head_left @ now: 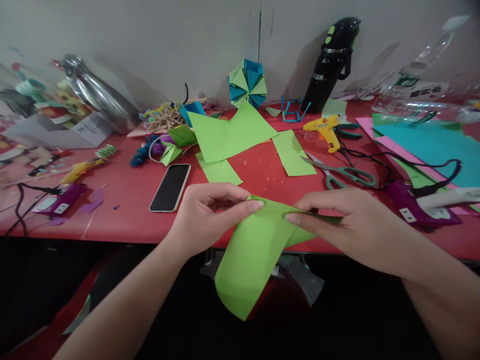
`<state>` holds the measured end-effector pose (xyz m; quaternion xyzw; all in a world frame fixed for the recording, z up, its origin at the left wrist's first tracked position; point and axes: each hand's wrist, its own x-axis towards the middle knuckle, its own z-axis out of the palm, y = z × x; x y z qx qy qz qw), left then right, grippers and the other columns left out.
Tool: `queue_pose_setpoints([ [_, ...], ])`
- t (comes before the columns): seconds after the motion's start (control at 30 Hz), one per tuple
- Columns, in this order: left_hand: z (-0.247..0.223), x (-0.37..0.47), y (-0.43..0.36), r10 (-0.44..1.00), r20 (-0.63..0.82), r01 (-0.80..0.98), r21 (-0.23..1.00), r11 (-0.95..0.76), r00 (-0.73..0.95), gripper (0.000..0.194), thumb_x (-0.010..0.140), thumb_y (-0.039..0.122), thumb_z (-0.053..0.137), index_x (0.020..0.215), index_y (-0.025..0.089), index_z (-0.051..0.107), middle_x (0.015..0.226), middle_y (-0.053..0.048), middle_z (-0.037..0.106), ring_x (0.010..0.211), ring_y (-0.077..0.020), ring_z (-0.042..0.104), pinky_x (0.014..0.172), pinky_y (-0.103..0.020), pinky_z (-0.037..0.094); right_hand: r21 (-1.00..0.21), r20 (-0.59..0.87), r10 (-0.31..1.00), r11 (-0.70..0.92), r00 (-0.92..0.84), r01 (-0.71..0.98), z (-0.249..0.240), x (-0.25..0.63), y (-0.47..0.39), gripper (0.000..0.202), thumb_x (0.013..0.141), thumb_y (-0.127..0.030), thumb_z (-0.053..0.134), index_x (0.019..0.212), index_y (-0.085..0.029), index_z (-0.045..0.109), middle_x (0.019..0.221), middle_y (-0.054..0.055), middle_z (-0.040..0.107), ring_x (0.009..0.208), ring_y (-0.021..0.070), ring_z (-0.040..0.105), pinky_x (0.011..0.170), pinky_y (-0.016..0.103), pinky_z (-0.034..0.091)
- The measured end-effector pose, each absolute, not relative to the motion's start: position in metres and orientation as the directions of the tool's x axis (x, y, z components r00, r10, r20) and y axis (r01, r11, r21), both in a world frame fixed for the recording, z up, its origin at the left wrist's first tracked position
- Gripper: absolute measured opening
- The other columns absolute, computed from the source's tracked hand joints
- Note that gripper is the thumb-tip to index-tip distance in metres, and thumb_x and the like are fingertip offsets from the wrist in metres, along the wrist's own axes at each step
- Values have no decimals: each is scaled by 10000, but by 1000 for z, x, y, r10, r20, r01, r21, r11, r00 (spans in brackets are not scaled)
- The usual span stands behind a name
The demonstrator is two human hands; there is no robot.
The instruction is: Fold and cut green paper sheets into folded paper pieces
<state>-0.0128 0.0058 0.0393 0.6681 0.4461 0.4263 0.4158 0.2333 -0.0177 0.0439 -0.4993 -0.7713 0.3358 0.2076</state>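
Observation:
A green paper piece hangs over the table's front edge, its lower end curling down. My left hand pinches its top left corner between thumb and fingers. On the right, my right hand grips the paper's upper right part, where another green portion sticks out beneath the hand. Beyond the hands lie a large green sheet and a smaller green rectangle. Grey-handled scissors rest just past my right hand. A phone lies left of my left hand.
On the red table stand a blue and green paper ball, a black flask and a metal jug at the back. A yellow glue gun, a purple power strip with cables and coloured sheets are at the right.

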Motion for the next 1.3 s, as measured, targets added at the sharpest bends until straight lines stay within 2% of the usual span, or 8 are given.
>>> queue_pose_setpoints([
  [0.27,36,-22,10,953,193,248,936,-250,232,163,753,315,853,787,174,777,734,-31,757,645,-149,689,578,-227,573,-727,-61,908,245,-415,642,44,245,-14,252,918,-493,649,932,-263,753,887,9,764,723,181,661,627,283,498],
  [0.53,31,-26,14,951,180,242,940,-242,253,195,755,337,849,834,176,774,783,-36,756,670,-152,688,595,-233,573,-700,-48,920,246,-388,670,43,244,-12,324,939,-531,595,865,-254,746,759,6,731,649,177,620,566,289,447],
  [0.8,31,-26,13,954,155,232,948,-217,257,193,761,332,844,854,178,772,793,-42,753,681,-159,688,595,-241,570,-719,-42,928,230,-371,656,43,240,-13,308,932,-528,615,844,-269,757,781,-10,745,660,162,636,605,288,471],
  [1.0,33,-24,12,945,158,244,942,-232,288,174,808,352,802,873,193,773,756,-25,722,635,-133,638,556,-218,513,-719,-40,932,224,-360,658,44,237,-14,305,936,-506,615,843,-258,767,788,2,756,664,171,646,604,296,475],
  [1.17,43,-21,11,917,73,330,919,-214,391,221,878,390,711,955,193,776,762,-21,693,614,-114,571,520,-207,432,-699,-20,921,265,-388,664,37,232,-15,292,948,-478,614,848,-247,763,788,-2,761,654,147,637,586,277,449],
  [1.3,46,-23,14,857,-116,494,852,-173,502,208,915,337,640,899,177,772,717,-3,667,606,-104,538,549,-207,420,-653,3,929,283,-371,703,30,229,-14,258,928,-474,645,831,-270,771,762,-14,761,627,141,629,578,276,437],
])
